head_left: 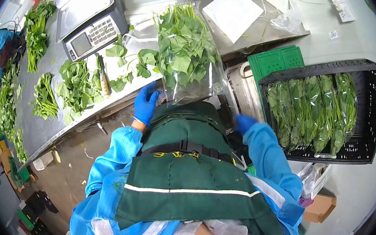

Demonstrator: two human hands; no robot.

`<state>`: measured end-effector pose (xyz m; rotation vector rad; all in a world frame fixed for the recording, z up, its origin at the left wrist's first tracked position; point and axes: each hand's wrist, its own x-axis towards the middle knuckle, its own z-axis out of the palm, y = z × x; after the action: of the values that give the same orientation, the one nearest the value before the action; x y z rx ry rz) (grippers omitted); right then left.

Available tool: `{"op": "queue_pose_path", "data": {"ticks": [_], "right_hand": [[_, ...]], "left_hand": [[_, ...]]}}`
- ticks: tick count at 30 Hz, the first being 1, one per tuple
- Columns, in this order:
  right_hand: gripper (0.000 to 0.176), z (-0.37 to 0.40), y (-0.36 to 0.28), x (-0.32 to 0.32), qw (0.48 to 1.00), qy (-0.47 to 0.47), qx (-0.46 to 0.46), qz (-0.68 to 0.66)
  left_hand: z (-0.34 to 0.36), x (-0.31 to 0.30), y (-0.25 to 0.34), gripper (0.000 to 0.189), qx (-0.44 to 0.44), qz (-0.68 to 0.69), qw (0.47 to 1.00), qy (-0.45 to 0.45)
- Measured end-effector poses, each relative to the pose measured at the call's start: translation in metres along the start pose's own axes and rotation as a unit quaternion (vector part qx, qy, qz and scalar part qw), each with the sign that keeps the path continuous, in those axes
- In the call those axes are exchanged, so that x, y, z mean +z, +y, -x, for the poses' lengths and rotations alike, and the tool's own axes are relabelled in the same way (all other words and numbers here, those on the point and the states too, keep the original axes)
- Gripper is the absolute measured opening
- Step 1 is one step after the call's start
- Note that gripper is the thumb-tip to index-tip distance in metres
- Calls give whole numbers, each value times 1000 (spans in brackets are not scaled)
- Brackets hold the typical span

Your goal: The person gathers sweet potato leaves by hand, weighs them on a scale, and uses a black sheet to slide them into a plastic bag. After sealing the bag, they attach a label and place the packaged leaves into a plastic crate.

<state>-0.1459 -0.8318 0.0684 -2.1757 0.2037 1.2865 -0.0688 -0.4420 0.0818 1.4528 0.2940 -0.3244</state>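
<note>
My left hand (pixel 145 105), in a blue glove, is at the table's front edge, its fingers extended beside the lower end of a clear plastic bag (pixel 186 92). The bag holds leafy green stems (pixel 184 48), with the cut ends toward the far side. To the right of my apron, my gloved right hand (pixel 244 123) is smeared by motion, and its fingers do not show clearly. It is nearest to a black crate (pixel 370 109) with several bagged bunches of greens (pixel 310 109) standing side by side.
A digital scale (pixel 91 34) stands on the metal table (pixel 60 65). Loose bunches of greens (pixel 79 85) and a knife (pixel 104 79) lie around it. White paper (pixel 232 13) rests at the back. A green crate (pixel 276 58) is beside the black one; a cardboard box (pixel 320 207) sits below.
</note>
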Motion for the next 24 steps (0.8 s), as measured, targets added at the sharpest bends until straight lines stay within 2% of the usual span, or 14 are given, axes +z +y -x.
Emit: {"op": "queue_pose_path", "data": {"ticks": [1, 2, 4, 6, 8, 10, 12, 14, 16, 18, 20, 21, 22, 24], "right_hand": [[47, -1, -20, -13, 961, 210, -119, 135], [55, -19, -27, -22, 892, 372, -194, 168], [61, -9, -101, -61, 864, 406, -269, 131], [55, -37, -108, -72, 843, 405, -313, 167], [46, -60, -109, -75, 841, 276, -370, 282], [35, -65, -102, -67, 832, 322, -387, 233], [25, -60, -103, -67, 857, 308, -412, 37], [21, -66, -104, -61, 832, 353, -428, 15], [15, -74, -104, -64, 865, 296, -328, -238], [15, -68, -124, -66, 857, 294, -327, -267], [17, -70, -131, -67, 879, 238, -239, -338], [15, -74, -129, -69, 899, 185, -197, -344], [15, -77, -128, -68, 899, 186, -197, -344], [14, -80, -130, -65, 918, 161, -92, -351]], "left_hand": [[-2, 8, 17, 29, 159, -186, 969, 45], [-4, 16, 33, 35, 310, -358, 876, 87], [-11, 20, 46, 42, 369, -396, 837, 84], [-23, 6, 42, 43, 470, -456, 747, -108], [-26, -5, 24, 36, 463, -455, 754, -103], [-20, -16, 14, 31, 378, -430, 814, -99], [-15, -17, 16, 25, 393, -448, 799, -74], [-13, -17, 16, 13, 290, -342, 893, -26], [-21, -16, 24, 11, 263, -288, 921, 15], [-33, -12, 29, 12, 235, -231, 942, 58], [-50, -10, 21, 20, 168, -281, 935, 134], [-56, -12, 15, 25, 152, -351, 914, 138], [-58, -17, 10, 25, 153, -351, 914, 139], [-56, -17, 15, 28, 95, -394, 906, 126]]}}
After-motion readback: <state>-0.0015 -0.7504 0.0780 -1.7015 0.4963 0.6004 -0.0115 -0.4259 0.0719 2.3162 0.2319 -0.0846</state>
